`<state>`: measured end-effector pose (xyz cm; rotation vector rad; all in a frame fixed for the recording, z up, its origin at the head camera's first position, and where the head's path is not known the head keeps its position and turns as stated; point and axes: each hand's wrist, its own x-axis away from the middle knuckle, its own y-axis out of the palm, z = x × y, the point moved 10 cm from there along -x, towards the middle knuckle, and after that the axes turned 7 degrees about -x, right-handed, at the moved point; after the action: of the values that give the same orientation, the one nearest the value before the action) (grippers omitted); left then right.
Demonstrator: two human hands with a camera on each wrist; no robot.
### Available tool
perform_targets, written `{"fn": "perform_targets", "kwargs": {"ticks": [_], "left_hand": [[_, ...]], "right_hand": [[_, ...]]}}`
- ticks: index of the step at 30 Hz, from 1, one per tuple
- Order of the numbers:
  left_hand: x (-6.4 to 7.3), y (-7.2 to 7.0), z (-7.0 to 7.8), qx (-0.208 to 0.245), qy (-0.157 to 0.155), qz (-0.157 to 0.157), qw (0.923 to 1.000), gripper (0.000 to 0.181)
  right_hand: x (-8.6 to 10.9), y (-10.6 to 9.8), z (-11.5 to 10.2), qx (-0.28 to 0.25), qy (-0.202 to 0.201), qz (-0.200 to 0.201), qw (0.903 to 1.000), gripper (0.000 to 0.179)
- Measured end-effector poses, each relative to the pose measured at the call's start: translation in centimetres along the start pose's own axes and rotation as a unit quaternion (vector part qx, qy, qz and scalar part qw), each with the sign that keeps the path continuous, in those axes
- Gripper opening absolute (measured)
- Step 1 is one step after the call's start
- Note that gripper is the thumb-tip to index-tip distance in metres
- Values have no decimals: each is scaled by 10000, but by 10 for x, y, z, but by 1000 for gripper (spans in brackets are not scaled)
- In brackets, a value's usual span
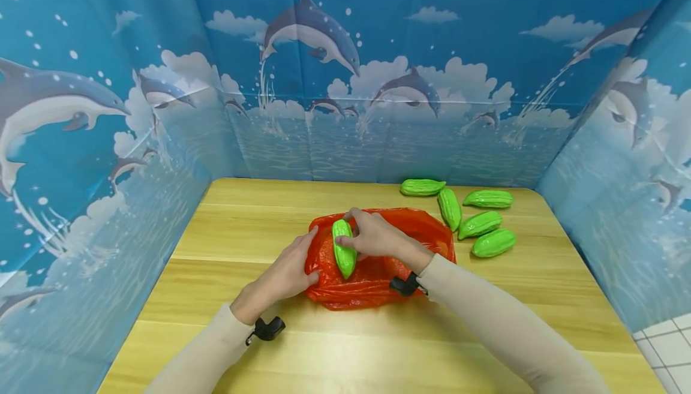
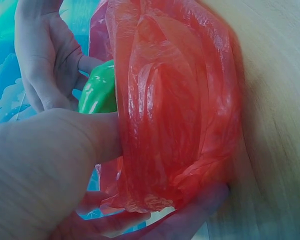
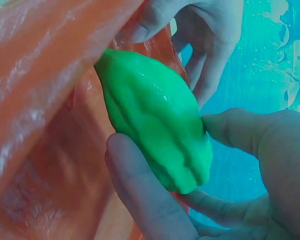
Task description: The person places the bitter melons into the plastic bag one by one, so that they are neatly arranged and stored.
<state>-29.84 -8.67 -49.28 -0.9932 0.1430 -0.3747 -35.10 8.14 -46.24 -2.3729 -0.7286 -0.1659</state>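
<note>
My right hand [image 1: 373, 235] pinches a bright green, ridged bitter melon [image 1: 344, 256] between thumb and fingers, over the mouth of a red plastic bag [image 1: 351, 298]. The melon points its narrow tip toward the near side of the bag. At the bag's left edge, my left hand [image 1: 288, 268] grips the rim. Its thumb is inside and its fingers outside, as the left wrist view shows on the thin red plastic [image 2: 175, 105]. Up close in the right wrist view, the bitter melon [image 3: 155, 120] lies between the right thumb and fingertips, next to the bag's wall.
Several more green bitter melons lie right of the bag, among them one at the back [image 1: 422, 188] and one nearest the front [image 1: 493, 243]. The wooden table [image 1: 205, 274] is enclosed by a blue dolphin-printed curtain [image 1: 378, 142]. Pale floor tiles [image 1: 669, 346] show at lower right.
</note>
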Motion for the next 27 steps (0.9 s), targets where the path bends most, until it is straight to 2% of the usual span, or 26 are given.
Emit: {"fn": "perform_targets", "kwargs": {"ticks": [8,17,27], "left_hand": [[-2,0,-3,2,-49,23,10000,106],[0,0,-3,28,-30,23,10000,105],[-1,1,-6,59,-23,18,10000,102]], "right_hand": [[-1,7,6,213,135,-173,9995,69],[3,0,4,313,100,3,9995,66],[9,-25,-5,608,-442,417,9963,55]]}}
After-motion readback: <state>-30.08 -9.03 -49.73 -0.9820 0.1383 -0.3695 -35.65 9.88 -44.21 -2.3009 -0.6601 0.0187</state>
